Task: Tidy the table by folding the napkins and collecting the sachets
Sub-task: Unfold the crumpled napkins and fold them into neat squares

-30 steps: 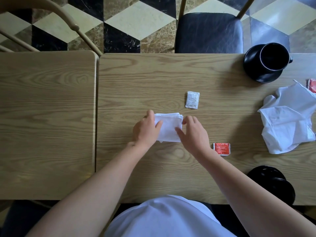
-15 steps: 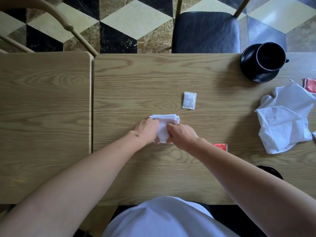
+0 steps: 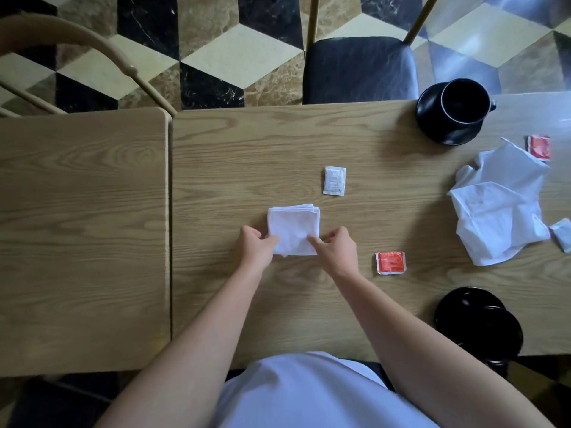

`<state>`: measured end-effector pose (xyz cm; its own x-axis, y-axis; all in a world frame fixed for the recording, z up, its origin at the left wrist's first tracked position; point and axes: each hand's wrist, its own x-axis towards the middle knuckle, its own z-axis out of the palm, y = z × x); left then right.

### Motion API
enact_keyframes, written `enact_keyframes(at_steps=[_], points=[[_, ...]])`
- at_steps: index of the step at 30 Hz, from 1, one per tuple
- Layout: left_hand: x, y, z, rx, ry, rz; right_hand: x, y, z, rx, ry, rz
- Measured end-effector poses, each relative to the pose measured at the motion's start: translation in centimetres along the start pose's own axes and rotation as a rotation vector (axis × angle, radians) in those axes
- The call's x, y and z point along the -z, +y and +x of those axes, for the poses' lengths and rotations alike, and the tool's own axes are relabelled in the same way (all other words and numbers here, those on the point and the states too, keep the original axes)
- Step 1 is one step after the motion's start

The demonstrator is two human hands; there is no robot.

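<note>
Little of the folded napkin was hidden, only its near corners, covered by the fingers of the two hands. A small white sachet at the far right was cut by the frame edge and partly tucked against the crumpled napkin, and a red sachet beyond that napkin was half covered by its upper corner. The print on the white sachet in the middle of the table was too small to read. The black dish at the near right edge was dark, and its shape was hard to make out.

The left hand pinched the near left corner of the folded napkin with curled fingers, and the right hand pinched the near right corner in the same manner. The napkin lay flat on the table as a neat square, just near of the white sachet. Another red sachet lay on the table to the right of the right hand, apart from it.

Half a second before, both hands had been bunched close together over the napkin, hiding most of it; they had since drawn apart to its two near corners, so that the square face showed. The red sachet by the right wrist, then mostly hidden, was now fully in view. The black cup on its saucer had kept its place at the far right.
</note>
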<state>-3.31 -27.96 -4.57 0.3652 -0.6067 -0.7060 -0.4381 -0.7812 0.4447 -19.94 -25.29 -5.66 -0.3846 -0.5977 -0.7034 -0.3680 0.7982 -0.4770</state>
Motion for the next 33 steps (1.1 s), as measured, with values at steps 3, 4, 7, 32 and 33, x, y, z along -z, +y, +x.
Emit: enact_keyframes(at_steps=[3, 4, 7, 32, 33], points=[[0.4, 0.5, 0.4, 0.092, -0.120, -0.111, 0.3, -1.1, 0.3, -0.124, -0.096, 0.096], [0.7, 0.8, 0.4, 0.130, -0.161, -0.139, 0.6, -1.4, 0.4, -0.169, -0.139, 0.119], [1.7, 1.6, -0.4, 0.172, -0.241, -0.197, 1.8, -1.7, 0.1, -0.227, -0.254, 0.222], [-5.7, -5.4, -15.6, -0.084, -0.670, -0.024, 11.3, 16.6, -13.5, -0.124, -0.068, 0.214], [-6.2, -5.5, -15.8, -0.085, -0.658, -0.025, 11.5, 17.0, -13.4, -0.127, -0.061, 0.194]])
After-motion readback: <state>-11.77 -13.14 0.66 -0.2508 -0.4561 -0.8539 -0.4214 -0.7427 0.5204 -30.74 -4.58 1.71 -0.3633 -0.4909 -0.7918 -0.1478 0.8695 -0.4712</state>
